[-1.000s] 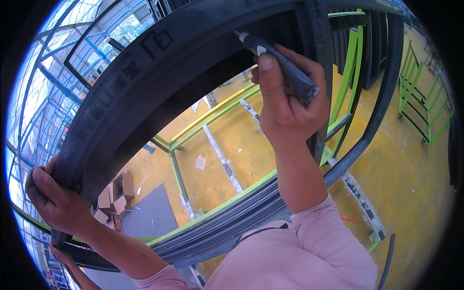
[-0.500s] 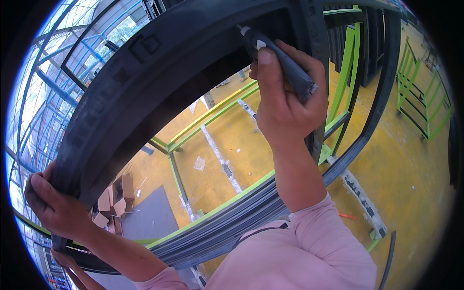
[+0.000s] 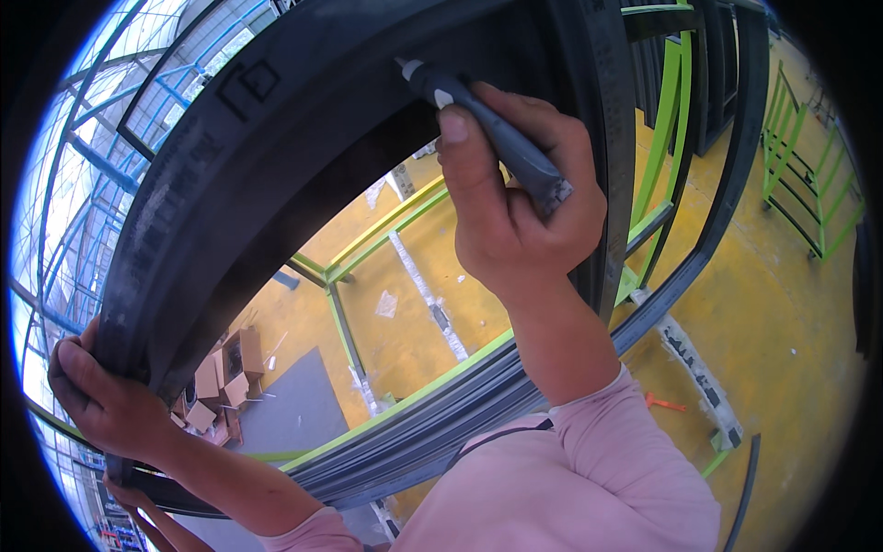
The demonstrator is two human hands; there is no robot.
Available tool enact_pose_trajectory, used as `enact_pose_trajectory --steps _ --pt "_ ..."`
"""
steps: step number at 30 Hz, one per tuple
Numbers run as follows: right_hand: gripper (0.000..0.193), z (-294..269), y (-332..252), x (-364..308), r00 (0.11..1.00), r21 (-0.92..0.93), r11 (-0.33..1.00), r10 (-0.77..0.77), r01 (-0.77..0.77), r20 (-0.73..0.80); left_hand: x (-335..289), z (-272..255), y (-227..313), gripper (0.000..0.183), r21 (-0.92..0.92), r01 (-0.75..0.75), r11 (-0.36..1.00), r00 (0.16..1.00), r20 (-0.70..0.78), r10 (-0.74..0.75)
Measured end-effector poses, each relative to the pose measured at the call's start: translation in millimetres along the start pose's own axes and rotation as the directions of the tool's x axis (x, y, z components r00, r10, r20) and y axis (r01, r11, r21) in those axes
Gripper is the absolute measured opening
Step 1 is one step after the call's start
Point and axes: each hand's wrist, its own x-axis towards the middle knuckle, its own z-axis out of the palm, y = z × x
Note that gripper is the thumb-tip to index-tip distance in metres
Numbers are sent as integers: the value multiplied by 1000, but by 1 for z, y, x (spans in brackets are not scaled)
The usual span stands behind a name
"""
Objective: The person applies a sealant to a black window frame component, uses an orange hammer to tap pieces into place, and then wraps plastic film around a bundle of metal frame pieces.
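Note:
My right hand (image 3: 529,179) pinches a grey-blue marker pen (image 3: 515,147) with a white collar and thin tip. The tip points up and left, close to the inner face of a long dark profile (image 3: 230,184); I cannot tell whether it touches. That profile curves in the picture from lower left to the top. Around its lower left end, my left hand (image 3: 115,400) is closed, thumb on the near side. Dark outlined marks (image 3: 248,87) show on the profile's face. Just below my left hand, another person's hand and forearm (image 3: 152,515) reach up beside a dark bar.
Stacked dark profiles (image 3: 414,442) run in front of my body. Behind them a green frame (image 3: 340,322) stands on the yellow floor. Cardboard boxes (image 3: 241,363) and a grey mat (image 3: 299,405) lie left; a green rack (image 3: 809,175) and an orange tool (image 3: 664,403) are right.
My right hand and the marker pen have moved left and slightly down along the dark profile. My left hand keeps its hold. The view has shifted slightly.

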Motion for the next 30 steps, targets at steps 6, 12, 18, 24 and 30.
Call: enact_pose_trajectory --steps 6,12,18,24,30 --pt "22 3 -6 0 998 50 997 -54 52 39 2 -1 -1 45 14 -21 1000 1000 0 21" --pt "22 5 1 1 993 18 993 -120 120 11 2 -1 0 45 13 -18 1000 1000 -5 18" --pt "24 5 6 -1 991 0 991 -131 131 7 6 -1 -6 46 62 -29 998 999 -25 31" --pt "25 9 -1 -12 993 19 994 -111 112 -33 9 -4 -23 49 139 -34 990 995 -85 46" --pt "23 23 5 -18 976 86 990 -90 109 -197 3 -3 -8 57 178 44 983 995 -100 -27"
